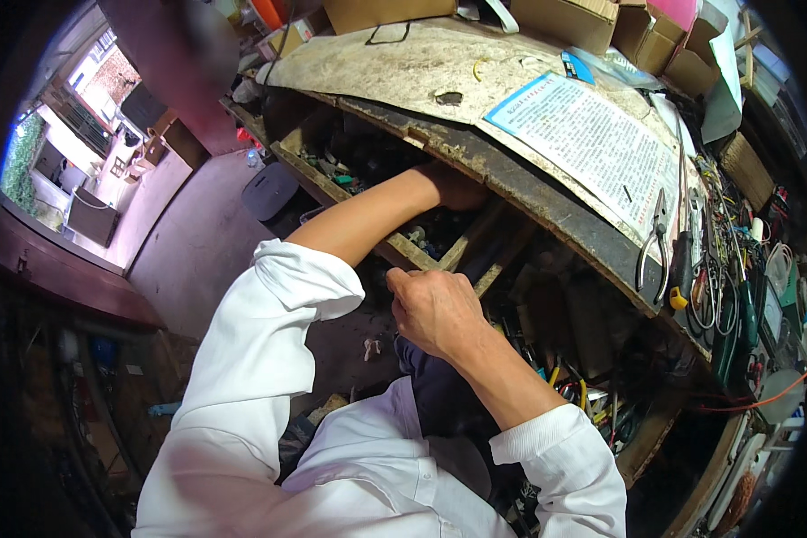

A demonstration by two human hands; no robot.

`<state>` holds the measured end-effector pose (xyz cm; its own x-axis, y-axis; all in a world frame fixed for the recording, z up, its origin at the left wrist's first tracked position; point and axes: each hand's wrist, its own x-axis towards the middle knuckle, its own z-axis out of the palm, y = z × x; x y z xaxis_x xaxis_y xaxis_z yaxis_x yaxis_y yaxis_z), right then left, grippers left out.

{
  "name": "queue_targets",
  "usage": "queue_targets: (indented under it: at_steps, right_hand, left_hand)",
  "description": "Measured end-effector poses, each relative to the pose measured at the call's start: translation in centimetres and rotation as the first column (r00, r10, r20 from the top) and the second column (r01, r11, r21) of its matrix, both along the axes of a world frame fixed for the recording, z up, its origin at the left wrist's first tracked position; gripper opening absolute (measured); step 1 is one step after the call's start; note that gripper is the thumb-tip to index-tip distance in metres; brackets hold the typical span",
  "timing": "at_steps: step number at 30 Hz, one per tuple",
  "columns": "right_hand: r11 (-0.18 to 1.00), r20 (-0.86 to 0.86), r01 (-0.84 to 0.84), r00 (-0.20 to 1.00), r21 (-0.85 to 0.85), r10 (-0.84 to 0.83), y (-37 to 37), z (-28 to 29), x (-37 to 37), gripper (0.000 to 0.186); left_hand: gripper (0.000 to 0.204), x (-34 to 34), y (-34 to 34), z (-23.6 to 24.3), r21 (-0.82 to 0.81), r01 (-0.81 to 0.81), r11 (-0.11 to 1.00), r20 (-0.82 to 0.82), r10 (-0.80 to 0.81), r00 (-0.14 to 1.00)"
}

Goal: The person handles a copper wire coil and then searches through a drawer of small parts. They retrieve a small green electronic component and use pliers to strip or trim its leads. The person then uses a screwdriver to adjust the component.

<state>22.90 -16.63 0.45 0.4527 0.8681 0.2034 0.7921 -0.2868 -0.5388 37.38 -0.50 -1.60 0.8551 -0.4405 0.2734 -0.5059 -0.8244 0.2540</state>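
My left hand [460, 188] reaches into an open wooden drawer [412, 252] beneath the worktop, and its fingers are hidden in the shadow there. Small loose parts [342, 176] lie in the drawer around my forearm. At the drawer's front corner is my right hand [435, 309], its fingers curled closed with the back of the hand upward. Whatever is inside that grip, if anything, is out of sight.
Above the drawer, the worn worktop [368, 67] carries a printed sheet [592, 143], pliers [657, 238] and a screwdriver [681, 269]. Tangled tools and cables crowd the right side. Cardboard boxes [565, 22] stand at the back; a dark bin [271, 191] is on the floor at left.
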Motion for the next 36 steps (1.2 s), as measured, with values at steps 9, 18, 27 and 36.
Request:
queue_targets:
  at_steps: [9, 18, 27, 36]
  right_hand:
    - [1.0, 0.003, 0.016, 1.0, -0.006, -0.016, 0.0, 0.1, -0.1, 0.012]
    - [1.0, -0.003, 0.018, 1.0, -0.014, -0.018, -0.1, 0.1, 0.1, 0.012]
    - [1.0, 0.019, 0.005, 1.0, -0.001, -0.005, 0.0, 0.0, 0.0, 0.013]
    - [1.0, 0.008, 0.026, 1.0, -0.016, -0.026, -0.3, 0.0, 0.1, 0.013]
  left_hand:
    - [0.041, -0.1, 1.1, 0.3, 0.0, -0.036, 0.999, -0.178, 0.035, 0.983]
    - [0.053, -0.4, 0.9, 1.5, 0.011, -0.067, 0.998, -0.296, 0.067, 0.953]
    - [0.054, -1.2, 3.1, 0.9, -0.021, -0.013, 1.0, -0.441, 0.003, 0.897]
    - [0.059, -6.7, 4.6, 4.2, -0.028, -0.152, 0.988, -0.437, 0.125, 0.891]
